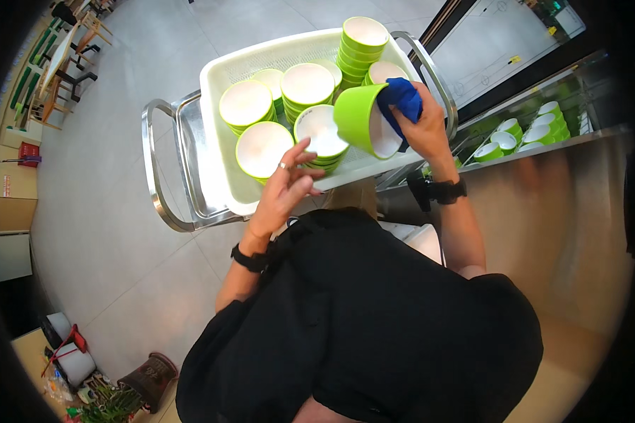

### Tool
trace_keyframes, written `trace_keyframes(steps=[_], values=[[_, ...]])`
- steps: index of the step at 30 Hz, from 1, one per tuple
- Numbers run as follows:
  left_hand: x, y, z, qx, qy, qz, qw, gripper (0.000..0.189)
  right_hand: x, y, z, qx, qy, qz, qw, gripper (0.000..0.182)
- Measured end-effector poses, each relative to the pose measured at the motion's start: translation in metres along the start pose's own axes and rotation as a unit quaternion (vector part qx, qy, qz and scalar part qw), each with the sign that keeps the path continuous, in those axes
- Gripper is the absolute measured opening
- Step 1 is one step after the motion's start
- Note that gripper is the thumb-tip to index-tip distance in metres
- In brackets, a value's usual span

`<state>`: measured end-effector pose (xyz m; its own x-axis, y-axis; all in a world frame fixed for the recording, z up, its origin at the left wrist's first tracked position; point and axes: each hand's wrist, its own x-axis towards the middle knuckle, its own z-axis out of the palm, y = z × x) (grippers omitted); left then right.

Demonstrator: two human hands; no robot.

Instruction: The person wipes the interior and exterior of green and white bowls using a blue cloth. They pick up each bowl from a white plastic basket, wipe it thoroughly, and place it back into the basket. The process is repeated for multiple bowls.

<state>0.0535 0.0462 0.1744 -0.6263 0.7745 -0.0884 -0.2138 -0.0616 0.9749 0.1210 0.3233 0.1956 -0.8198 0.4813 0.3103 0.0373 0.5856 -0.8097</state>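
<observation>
My right hand (428,124) grips a lime-green bowl (355,117) with a white inside by its rim, a bunched blue cloth (402,98) pressed between fingers and bowl. The bowl is tilted on its side, its mouth turned toward that hand. Fingers apart and holding nothing, my left hand (284,191) hovers in front of the stacked green bowls (264,148); whether it touches one cannot be made out. Beneath the raised bowl and beside it stands another stack (320,132). These stacks sit in a white plastic basket (217,174), where a taller stack (365,34) rises at the far right.
The basket rests on a stainless steel cart (182,153) with curved handles (156,174). To the right, more green bowls (542,129) stand in a metal-edged compartment behind a steel counter edge (550,150). Wooden chairs (92,29) are far left; a brown bin (151,378) is lower left.
</observation>
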Motion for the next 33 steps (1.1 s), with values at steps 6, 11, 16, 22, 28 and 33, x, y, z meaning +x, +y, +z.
trace_keyframes(steps=[6,11,16,22,28,33], values=[[0.023,-0.005,-0.006,-0.352,-0.036,-0.122,0.927,0.066,-0.014,-0.042,0.018,0.091,-0.140,-0.089,0.982,0.044],[0.008,-0.012,-0.023,-0.378,0.010,-0.168,0.910,0.054,-0.018,-0.061,0.052,0.059,-0.136,-0.245,0.958,0.049],[0.006,0.015,0.006,-0.096,0.093,0.055,0.990,0.082,-0.020,-0.049,0.083,0.141,-0.067,-0.182,0.971,0.047],[0.003,0.011,-0.001,0.263,0.125,0.254,0.922,0.099,-0.037,-0.042,0.115,0.316,-0.097,0.010,0.944,0.039],[0.002,0.005,-0.008,0.344,0.108,0.341,0.868,0.120,-0.037,-0.044,0.106,0.296,-0.144,0.070,0.942,0.035],[-0.005,0.023,0.012,-0.104,0.075,0.157,0.979,0.090,-0.022,-0.074,0.067,0.167,-0.084,-0.134,0.973,0.039]])
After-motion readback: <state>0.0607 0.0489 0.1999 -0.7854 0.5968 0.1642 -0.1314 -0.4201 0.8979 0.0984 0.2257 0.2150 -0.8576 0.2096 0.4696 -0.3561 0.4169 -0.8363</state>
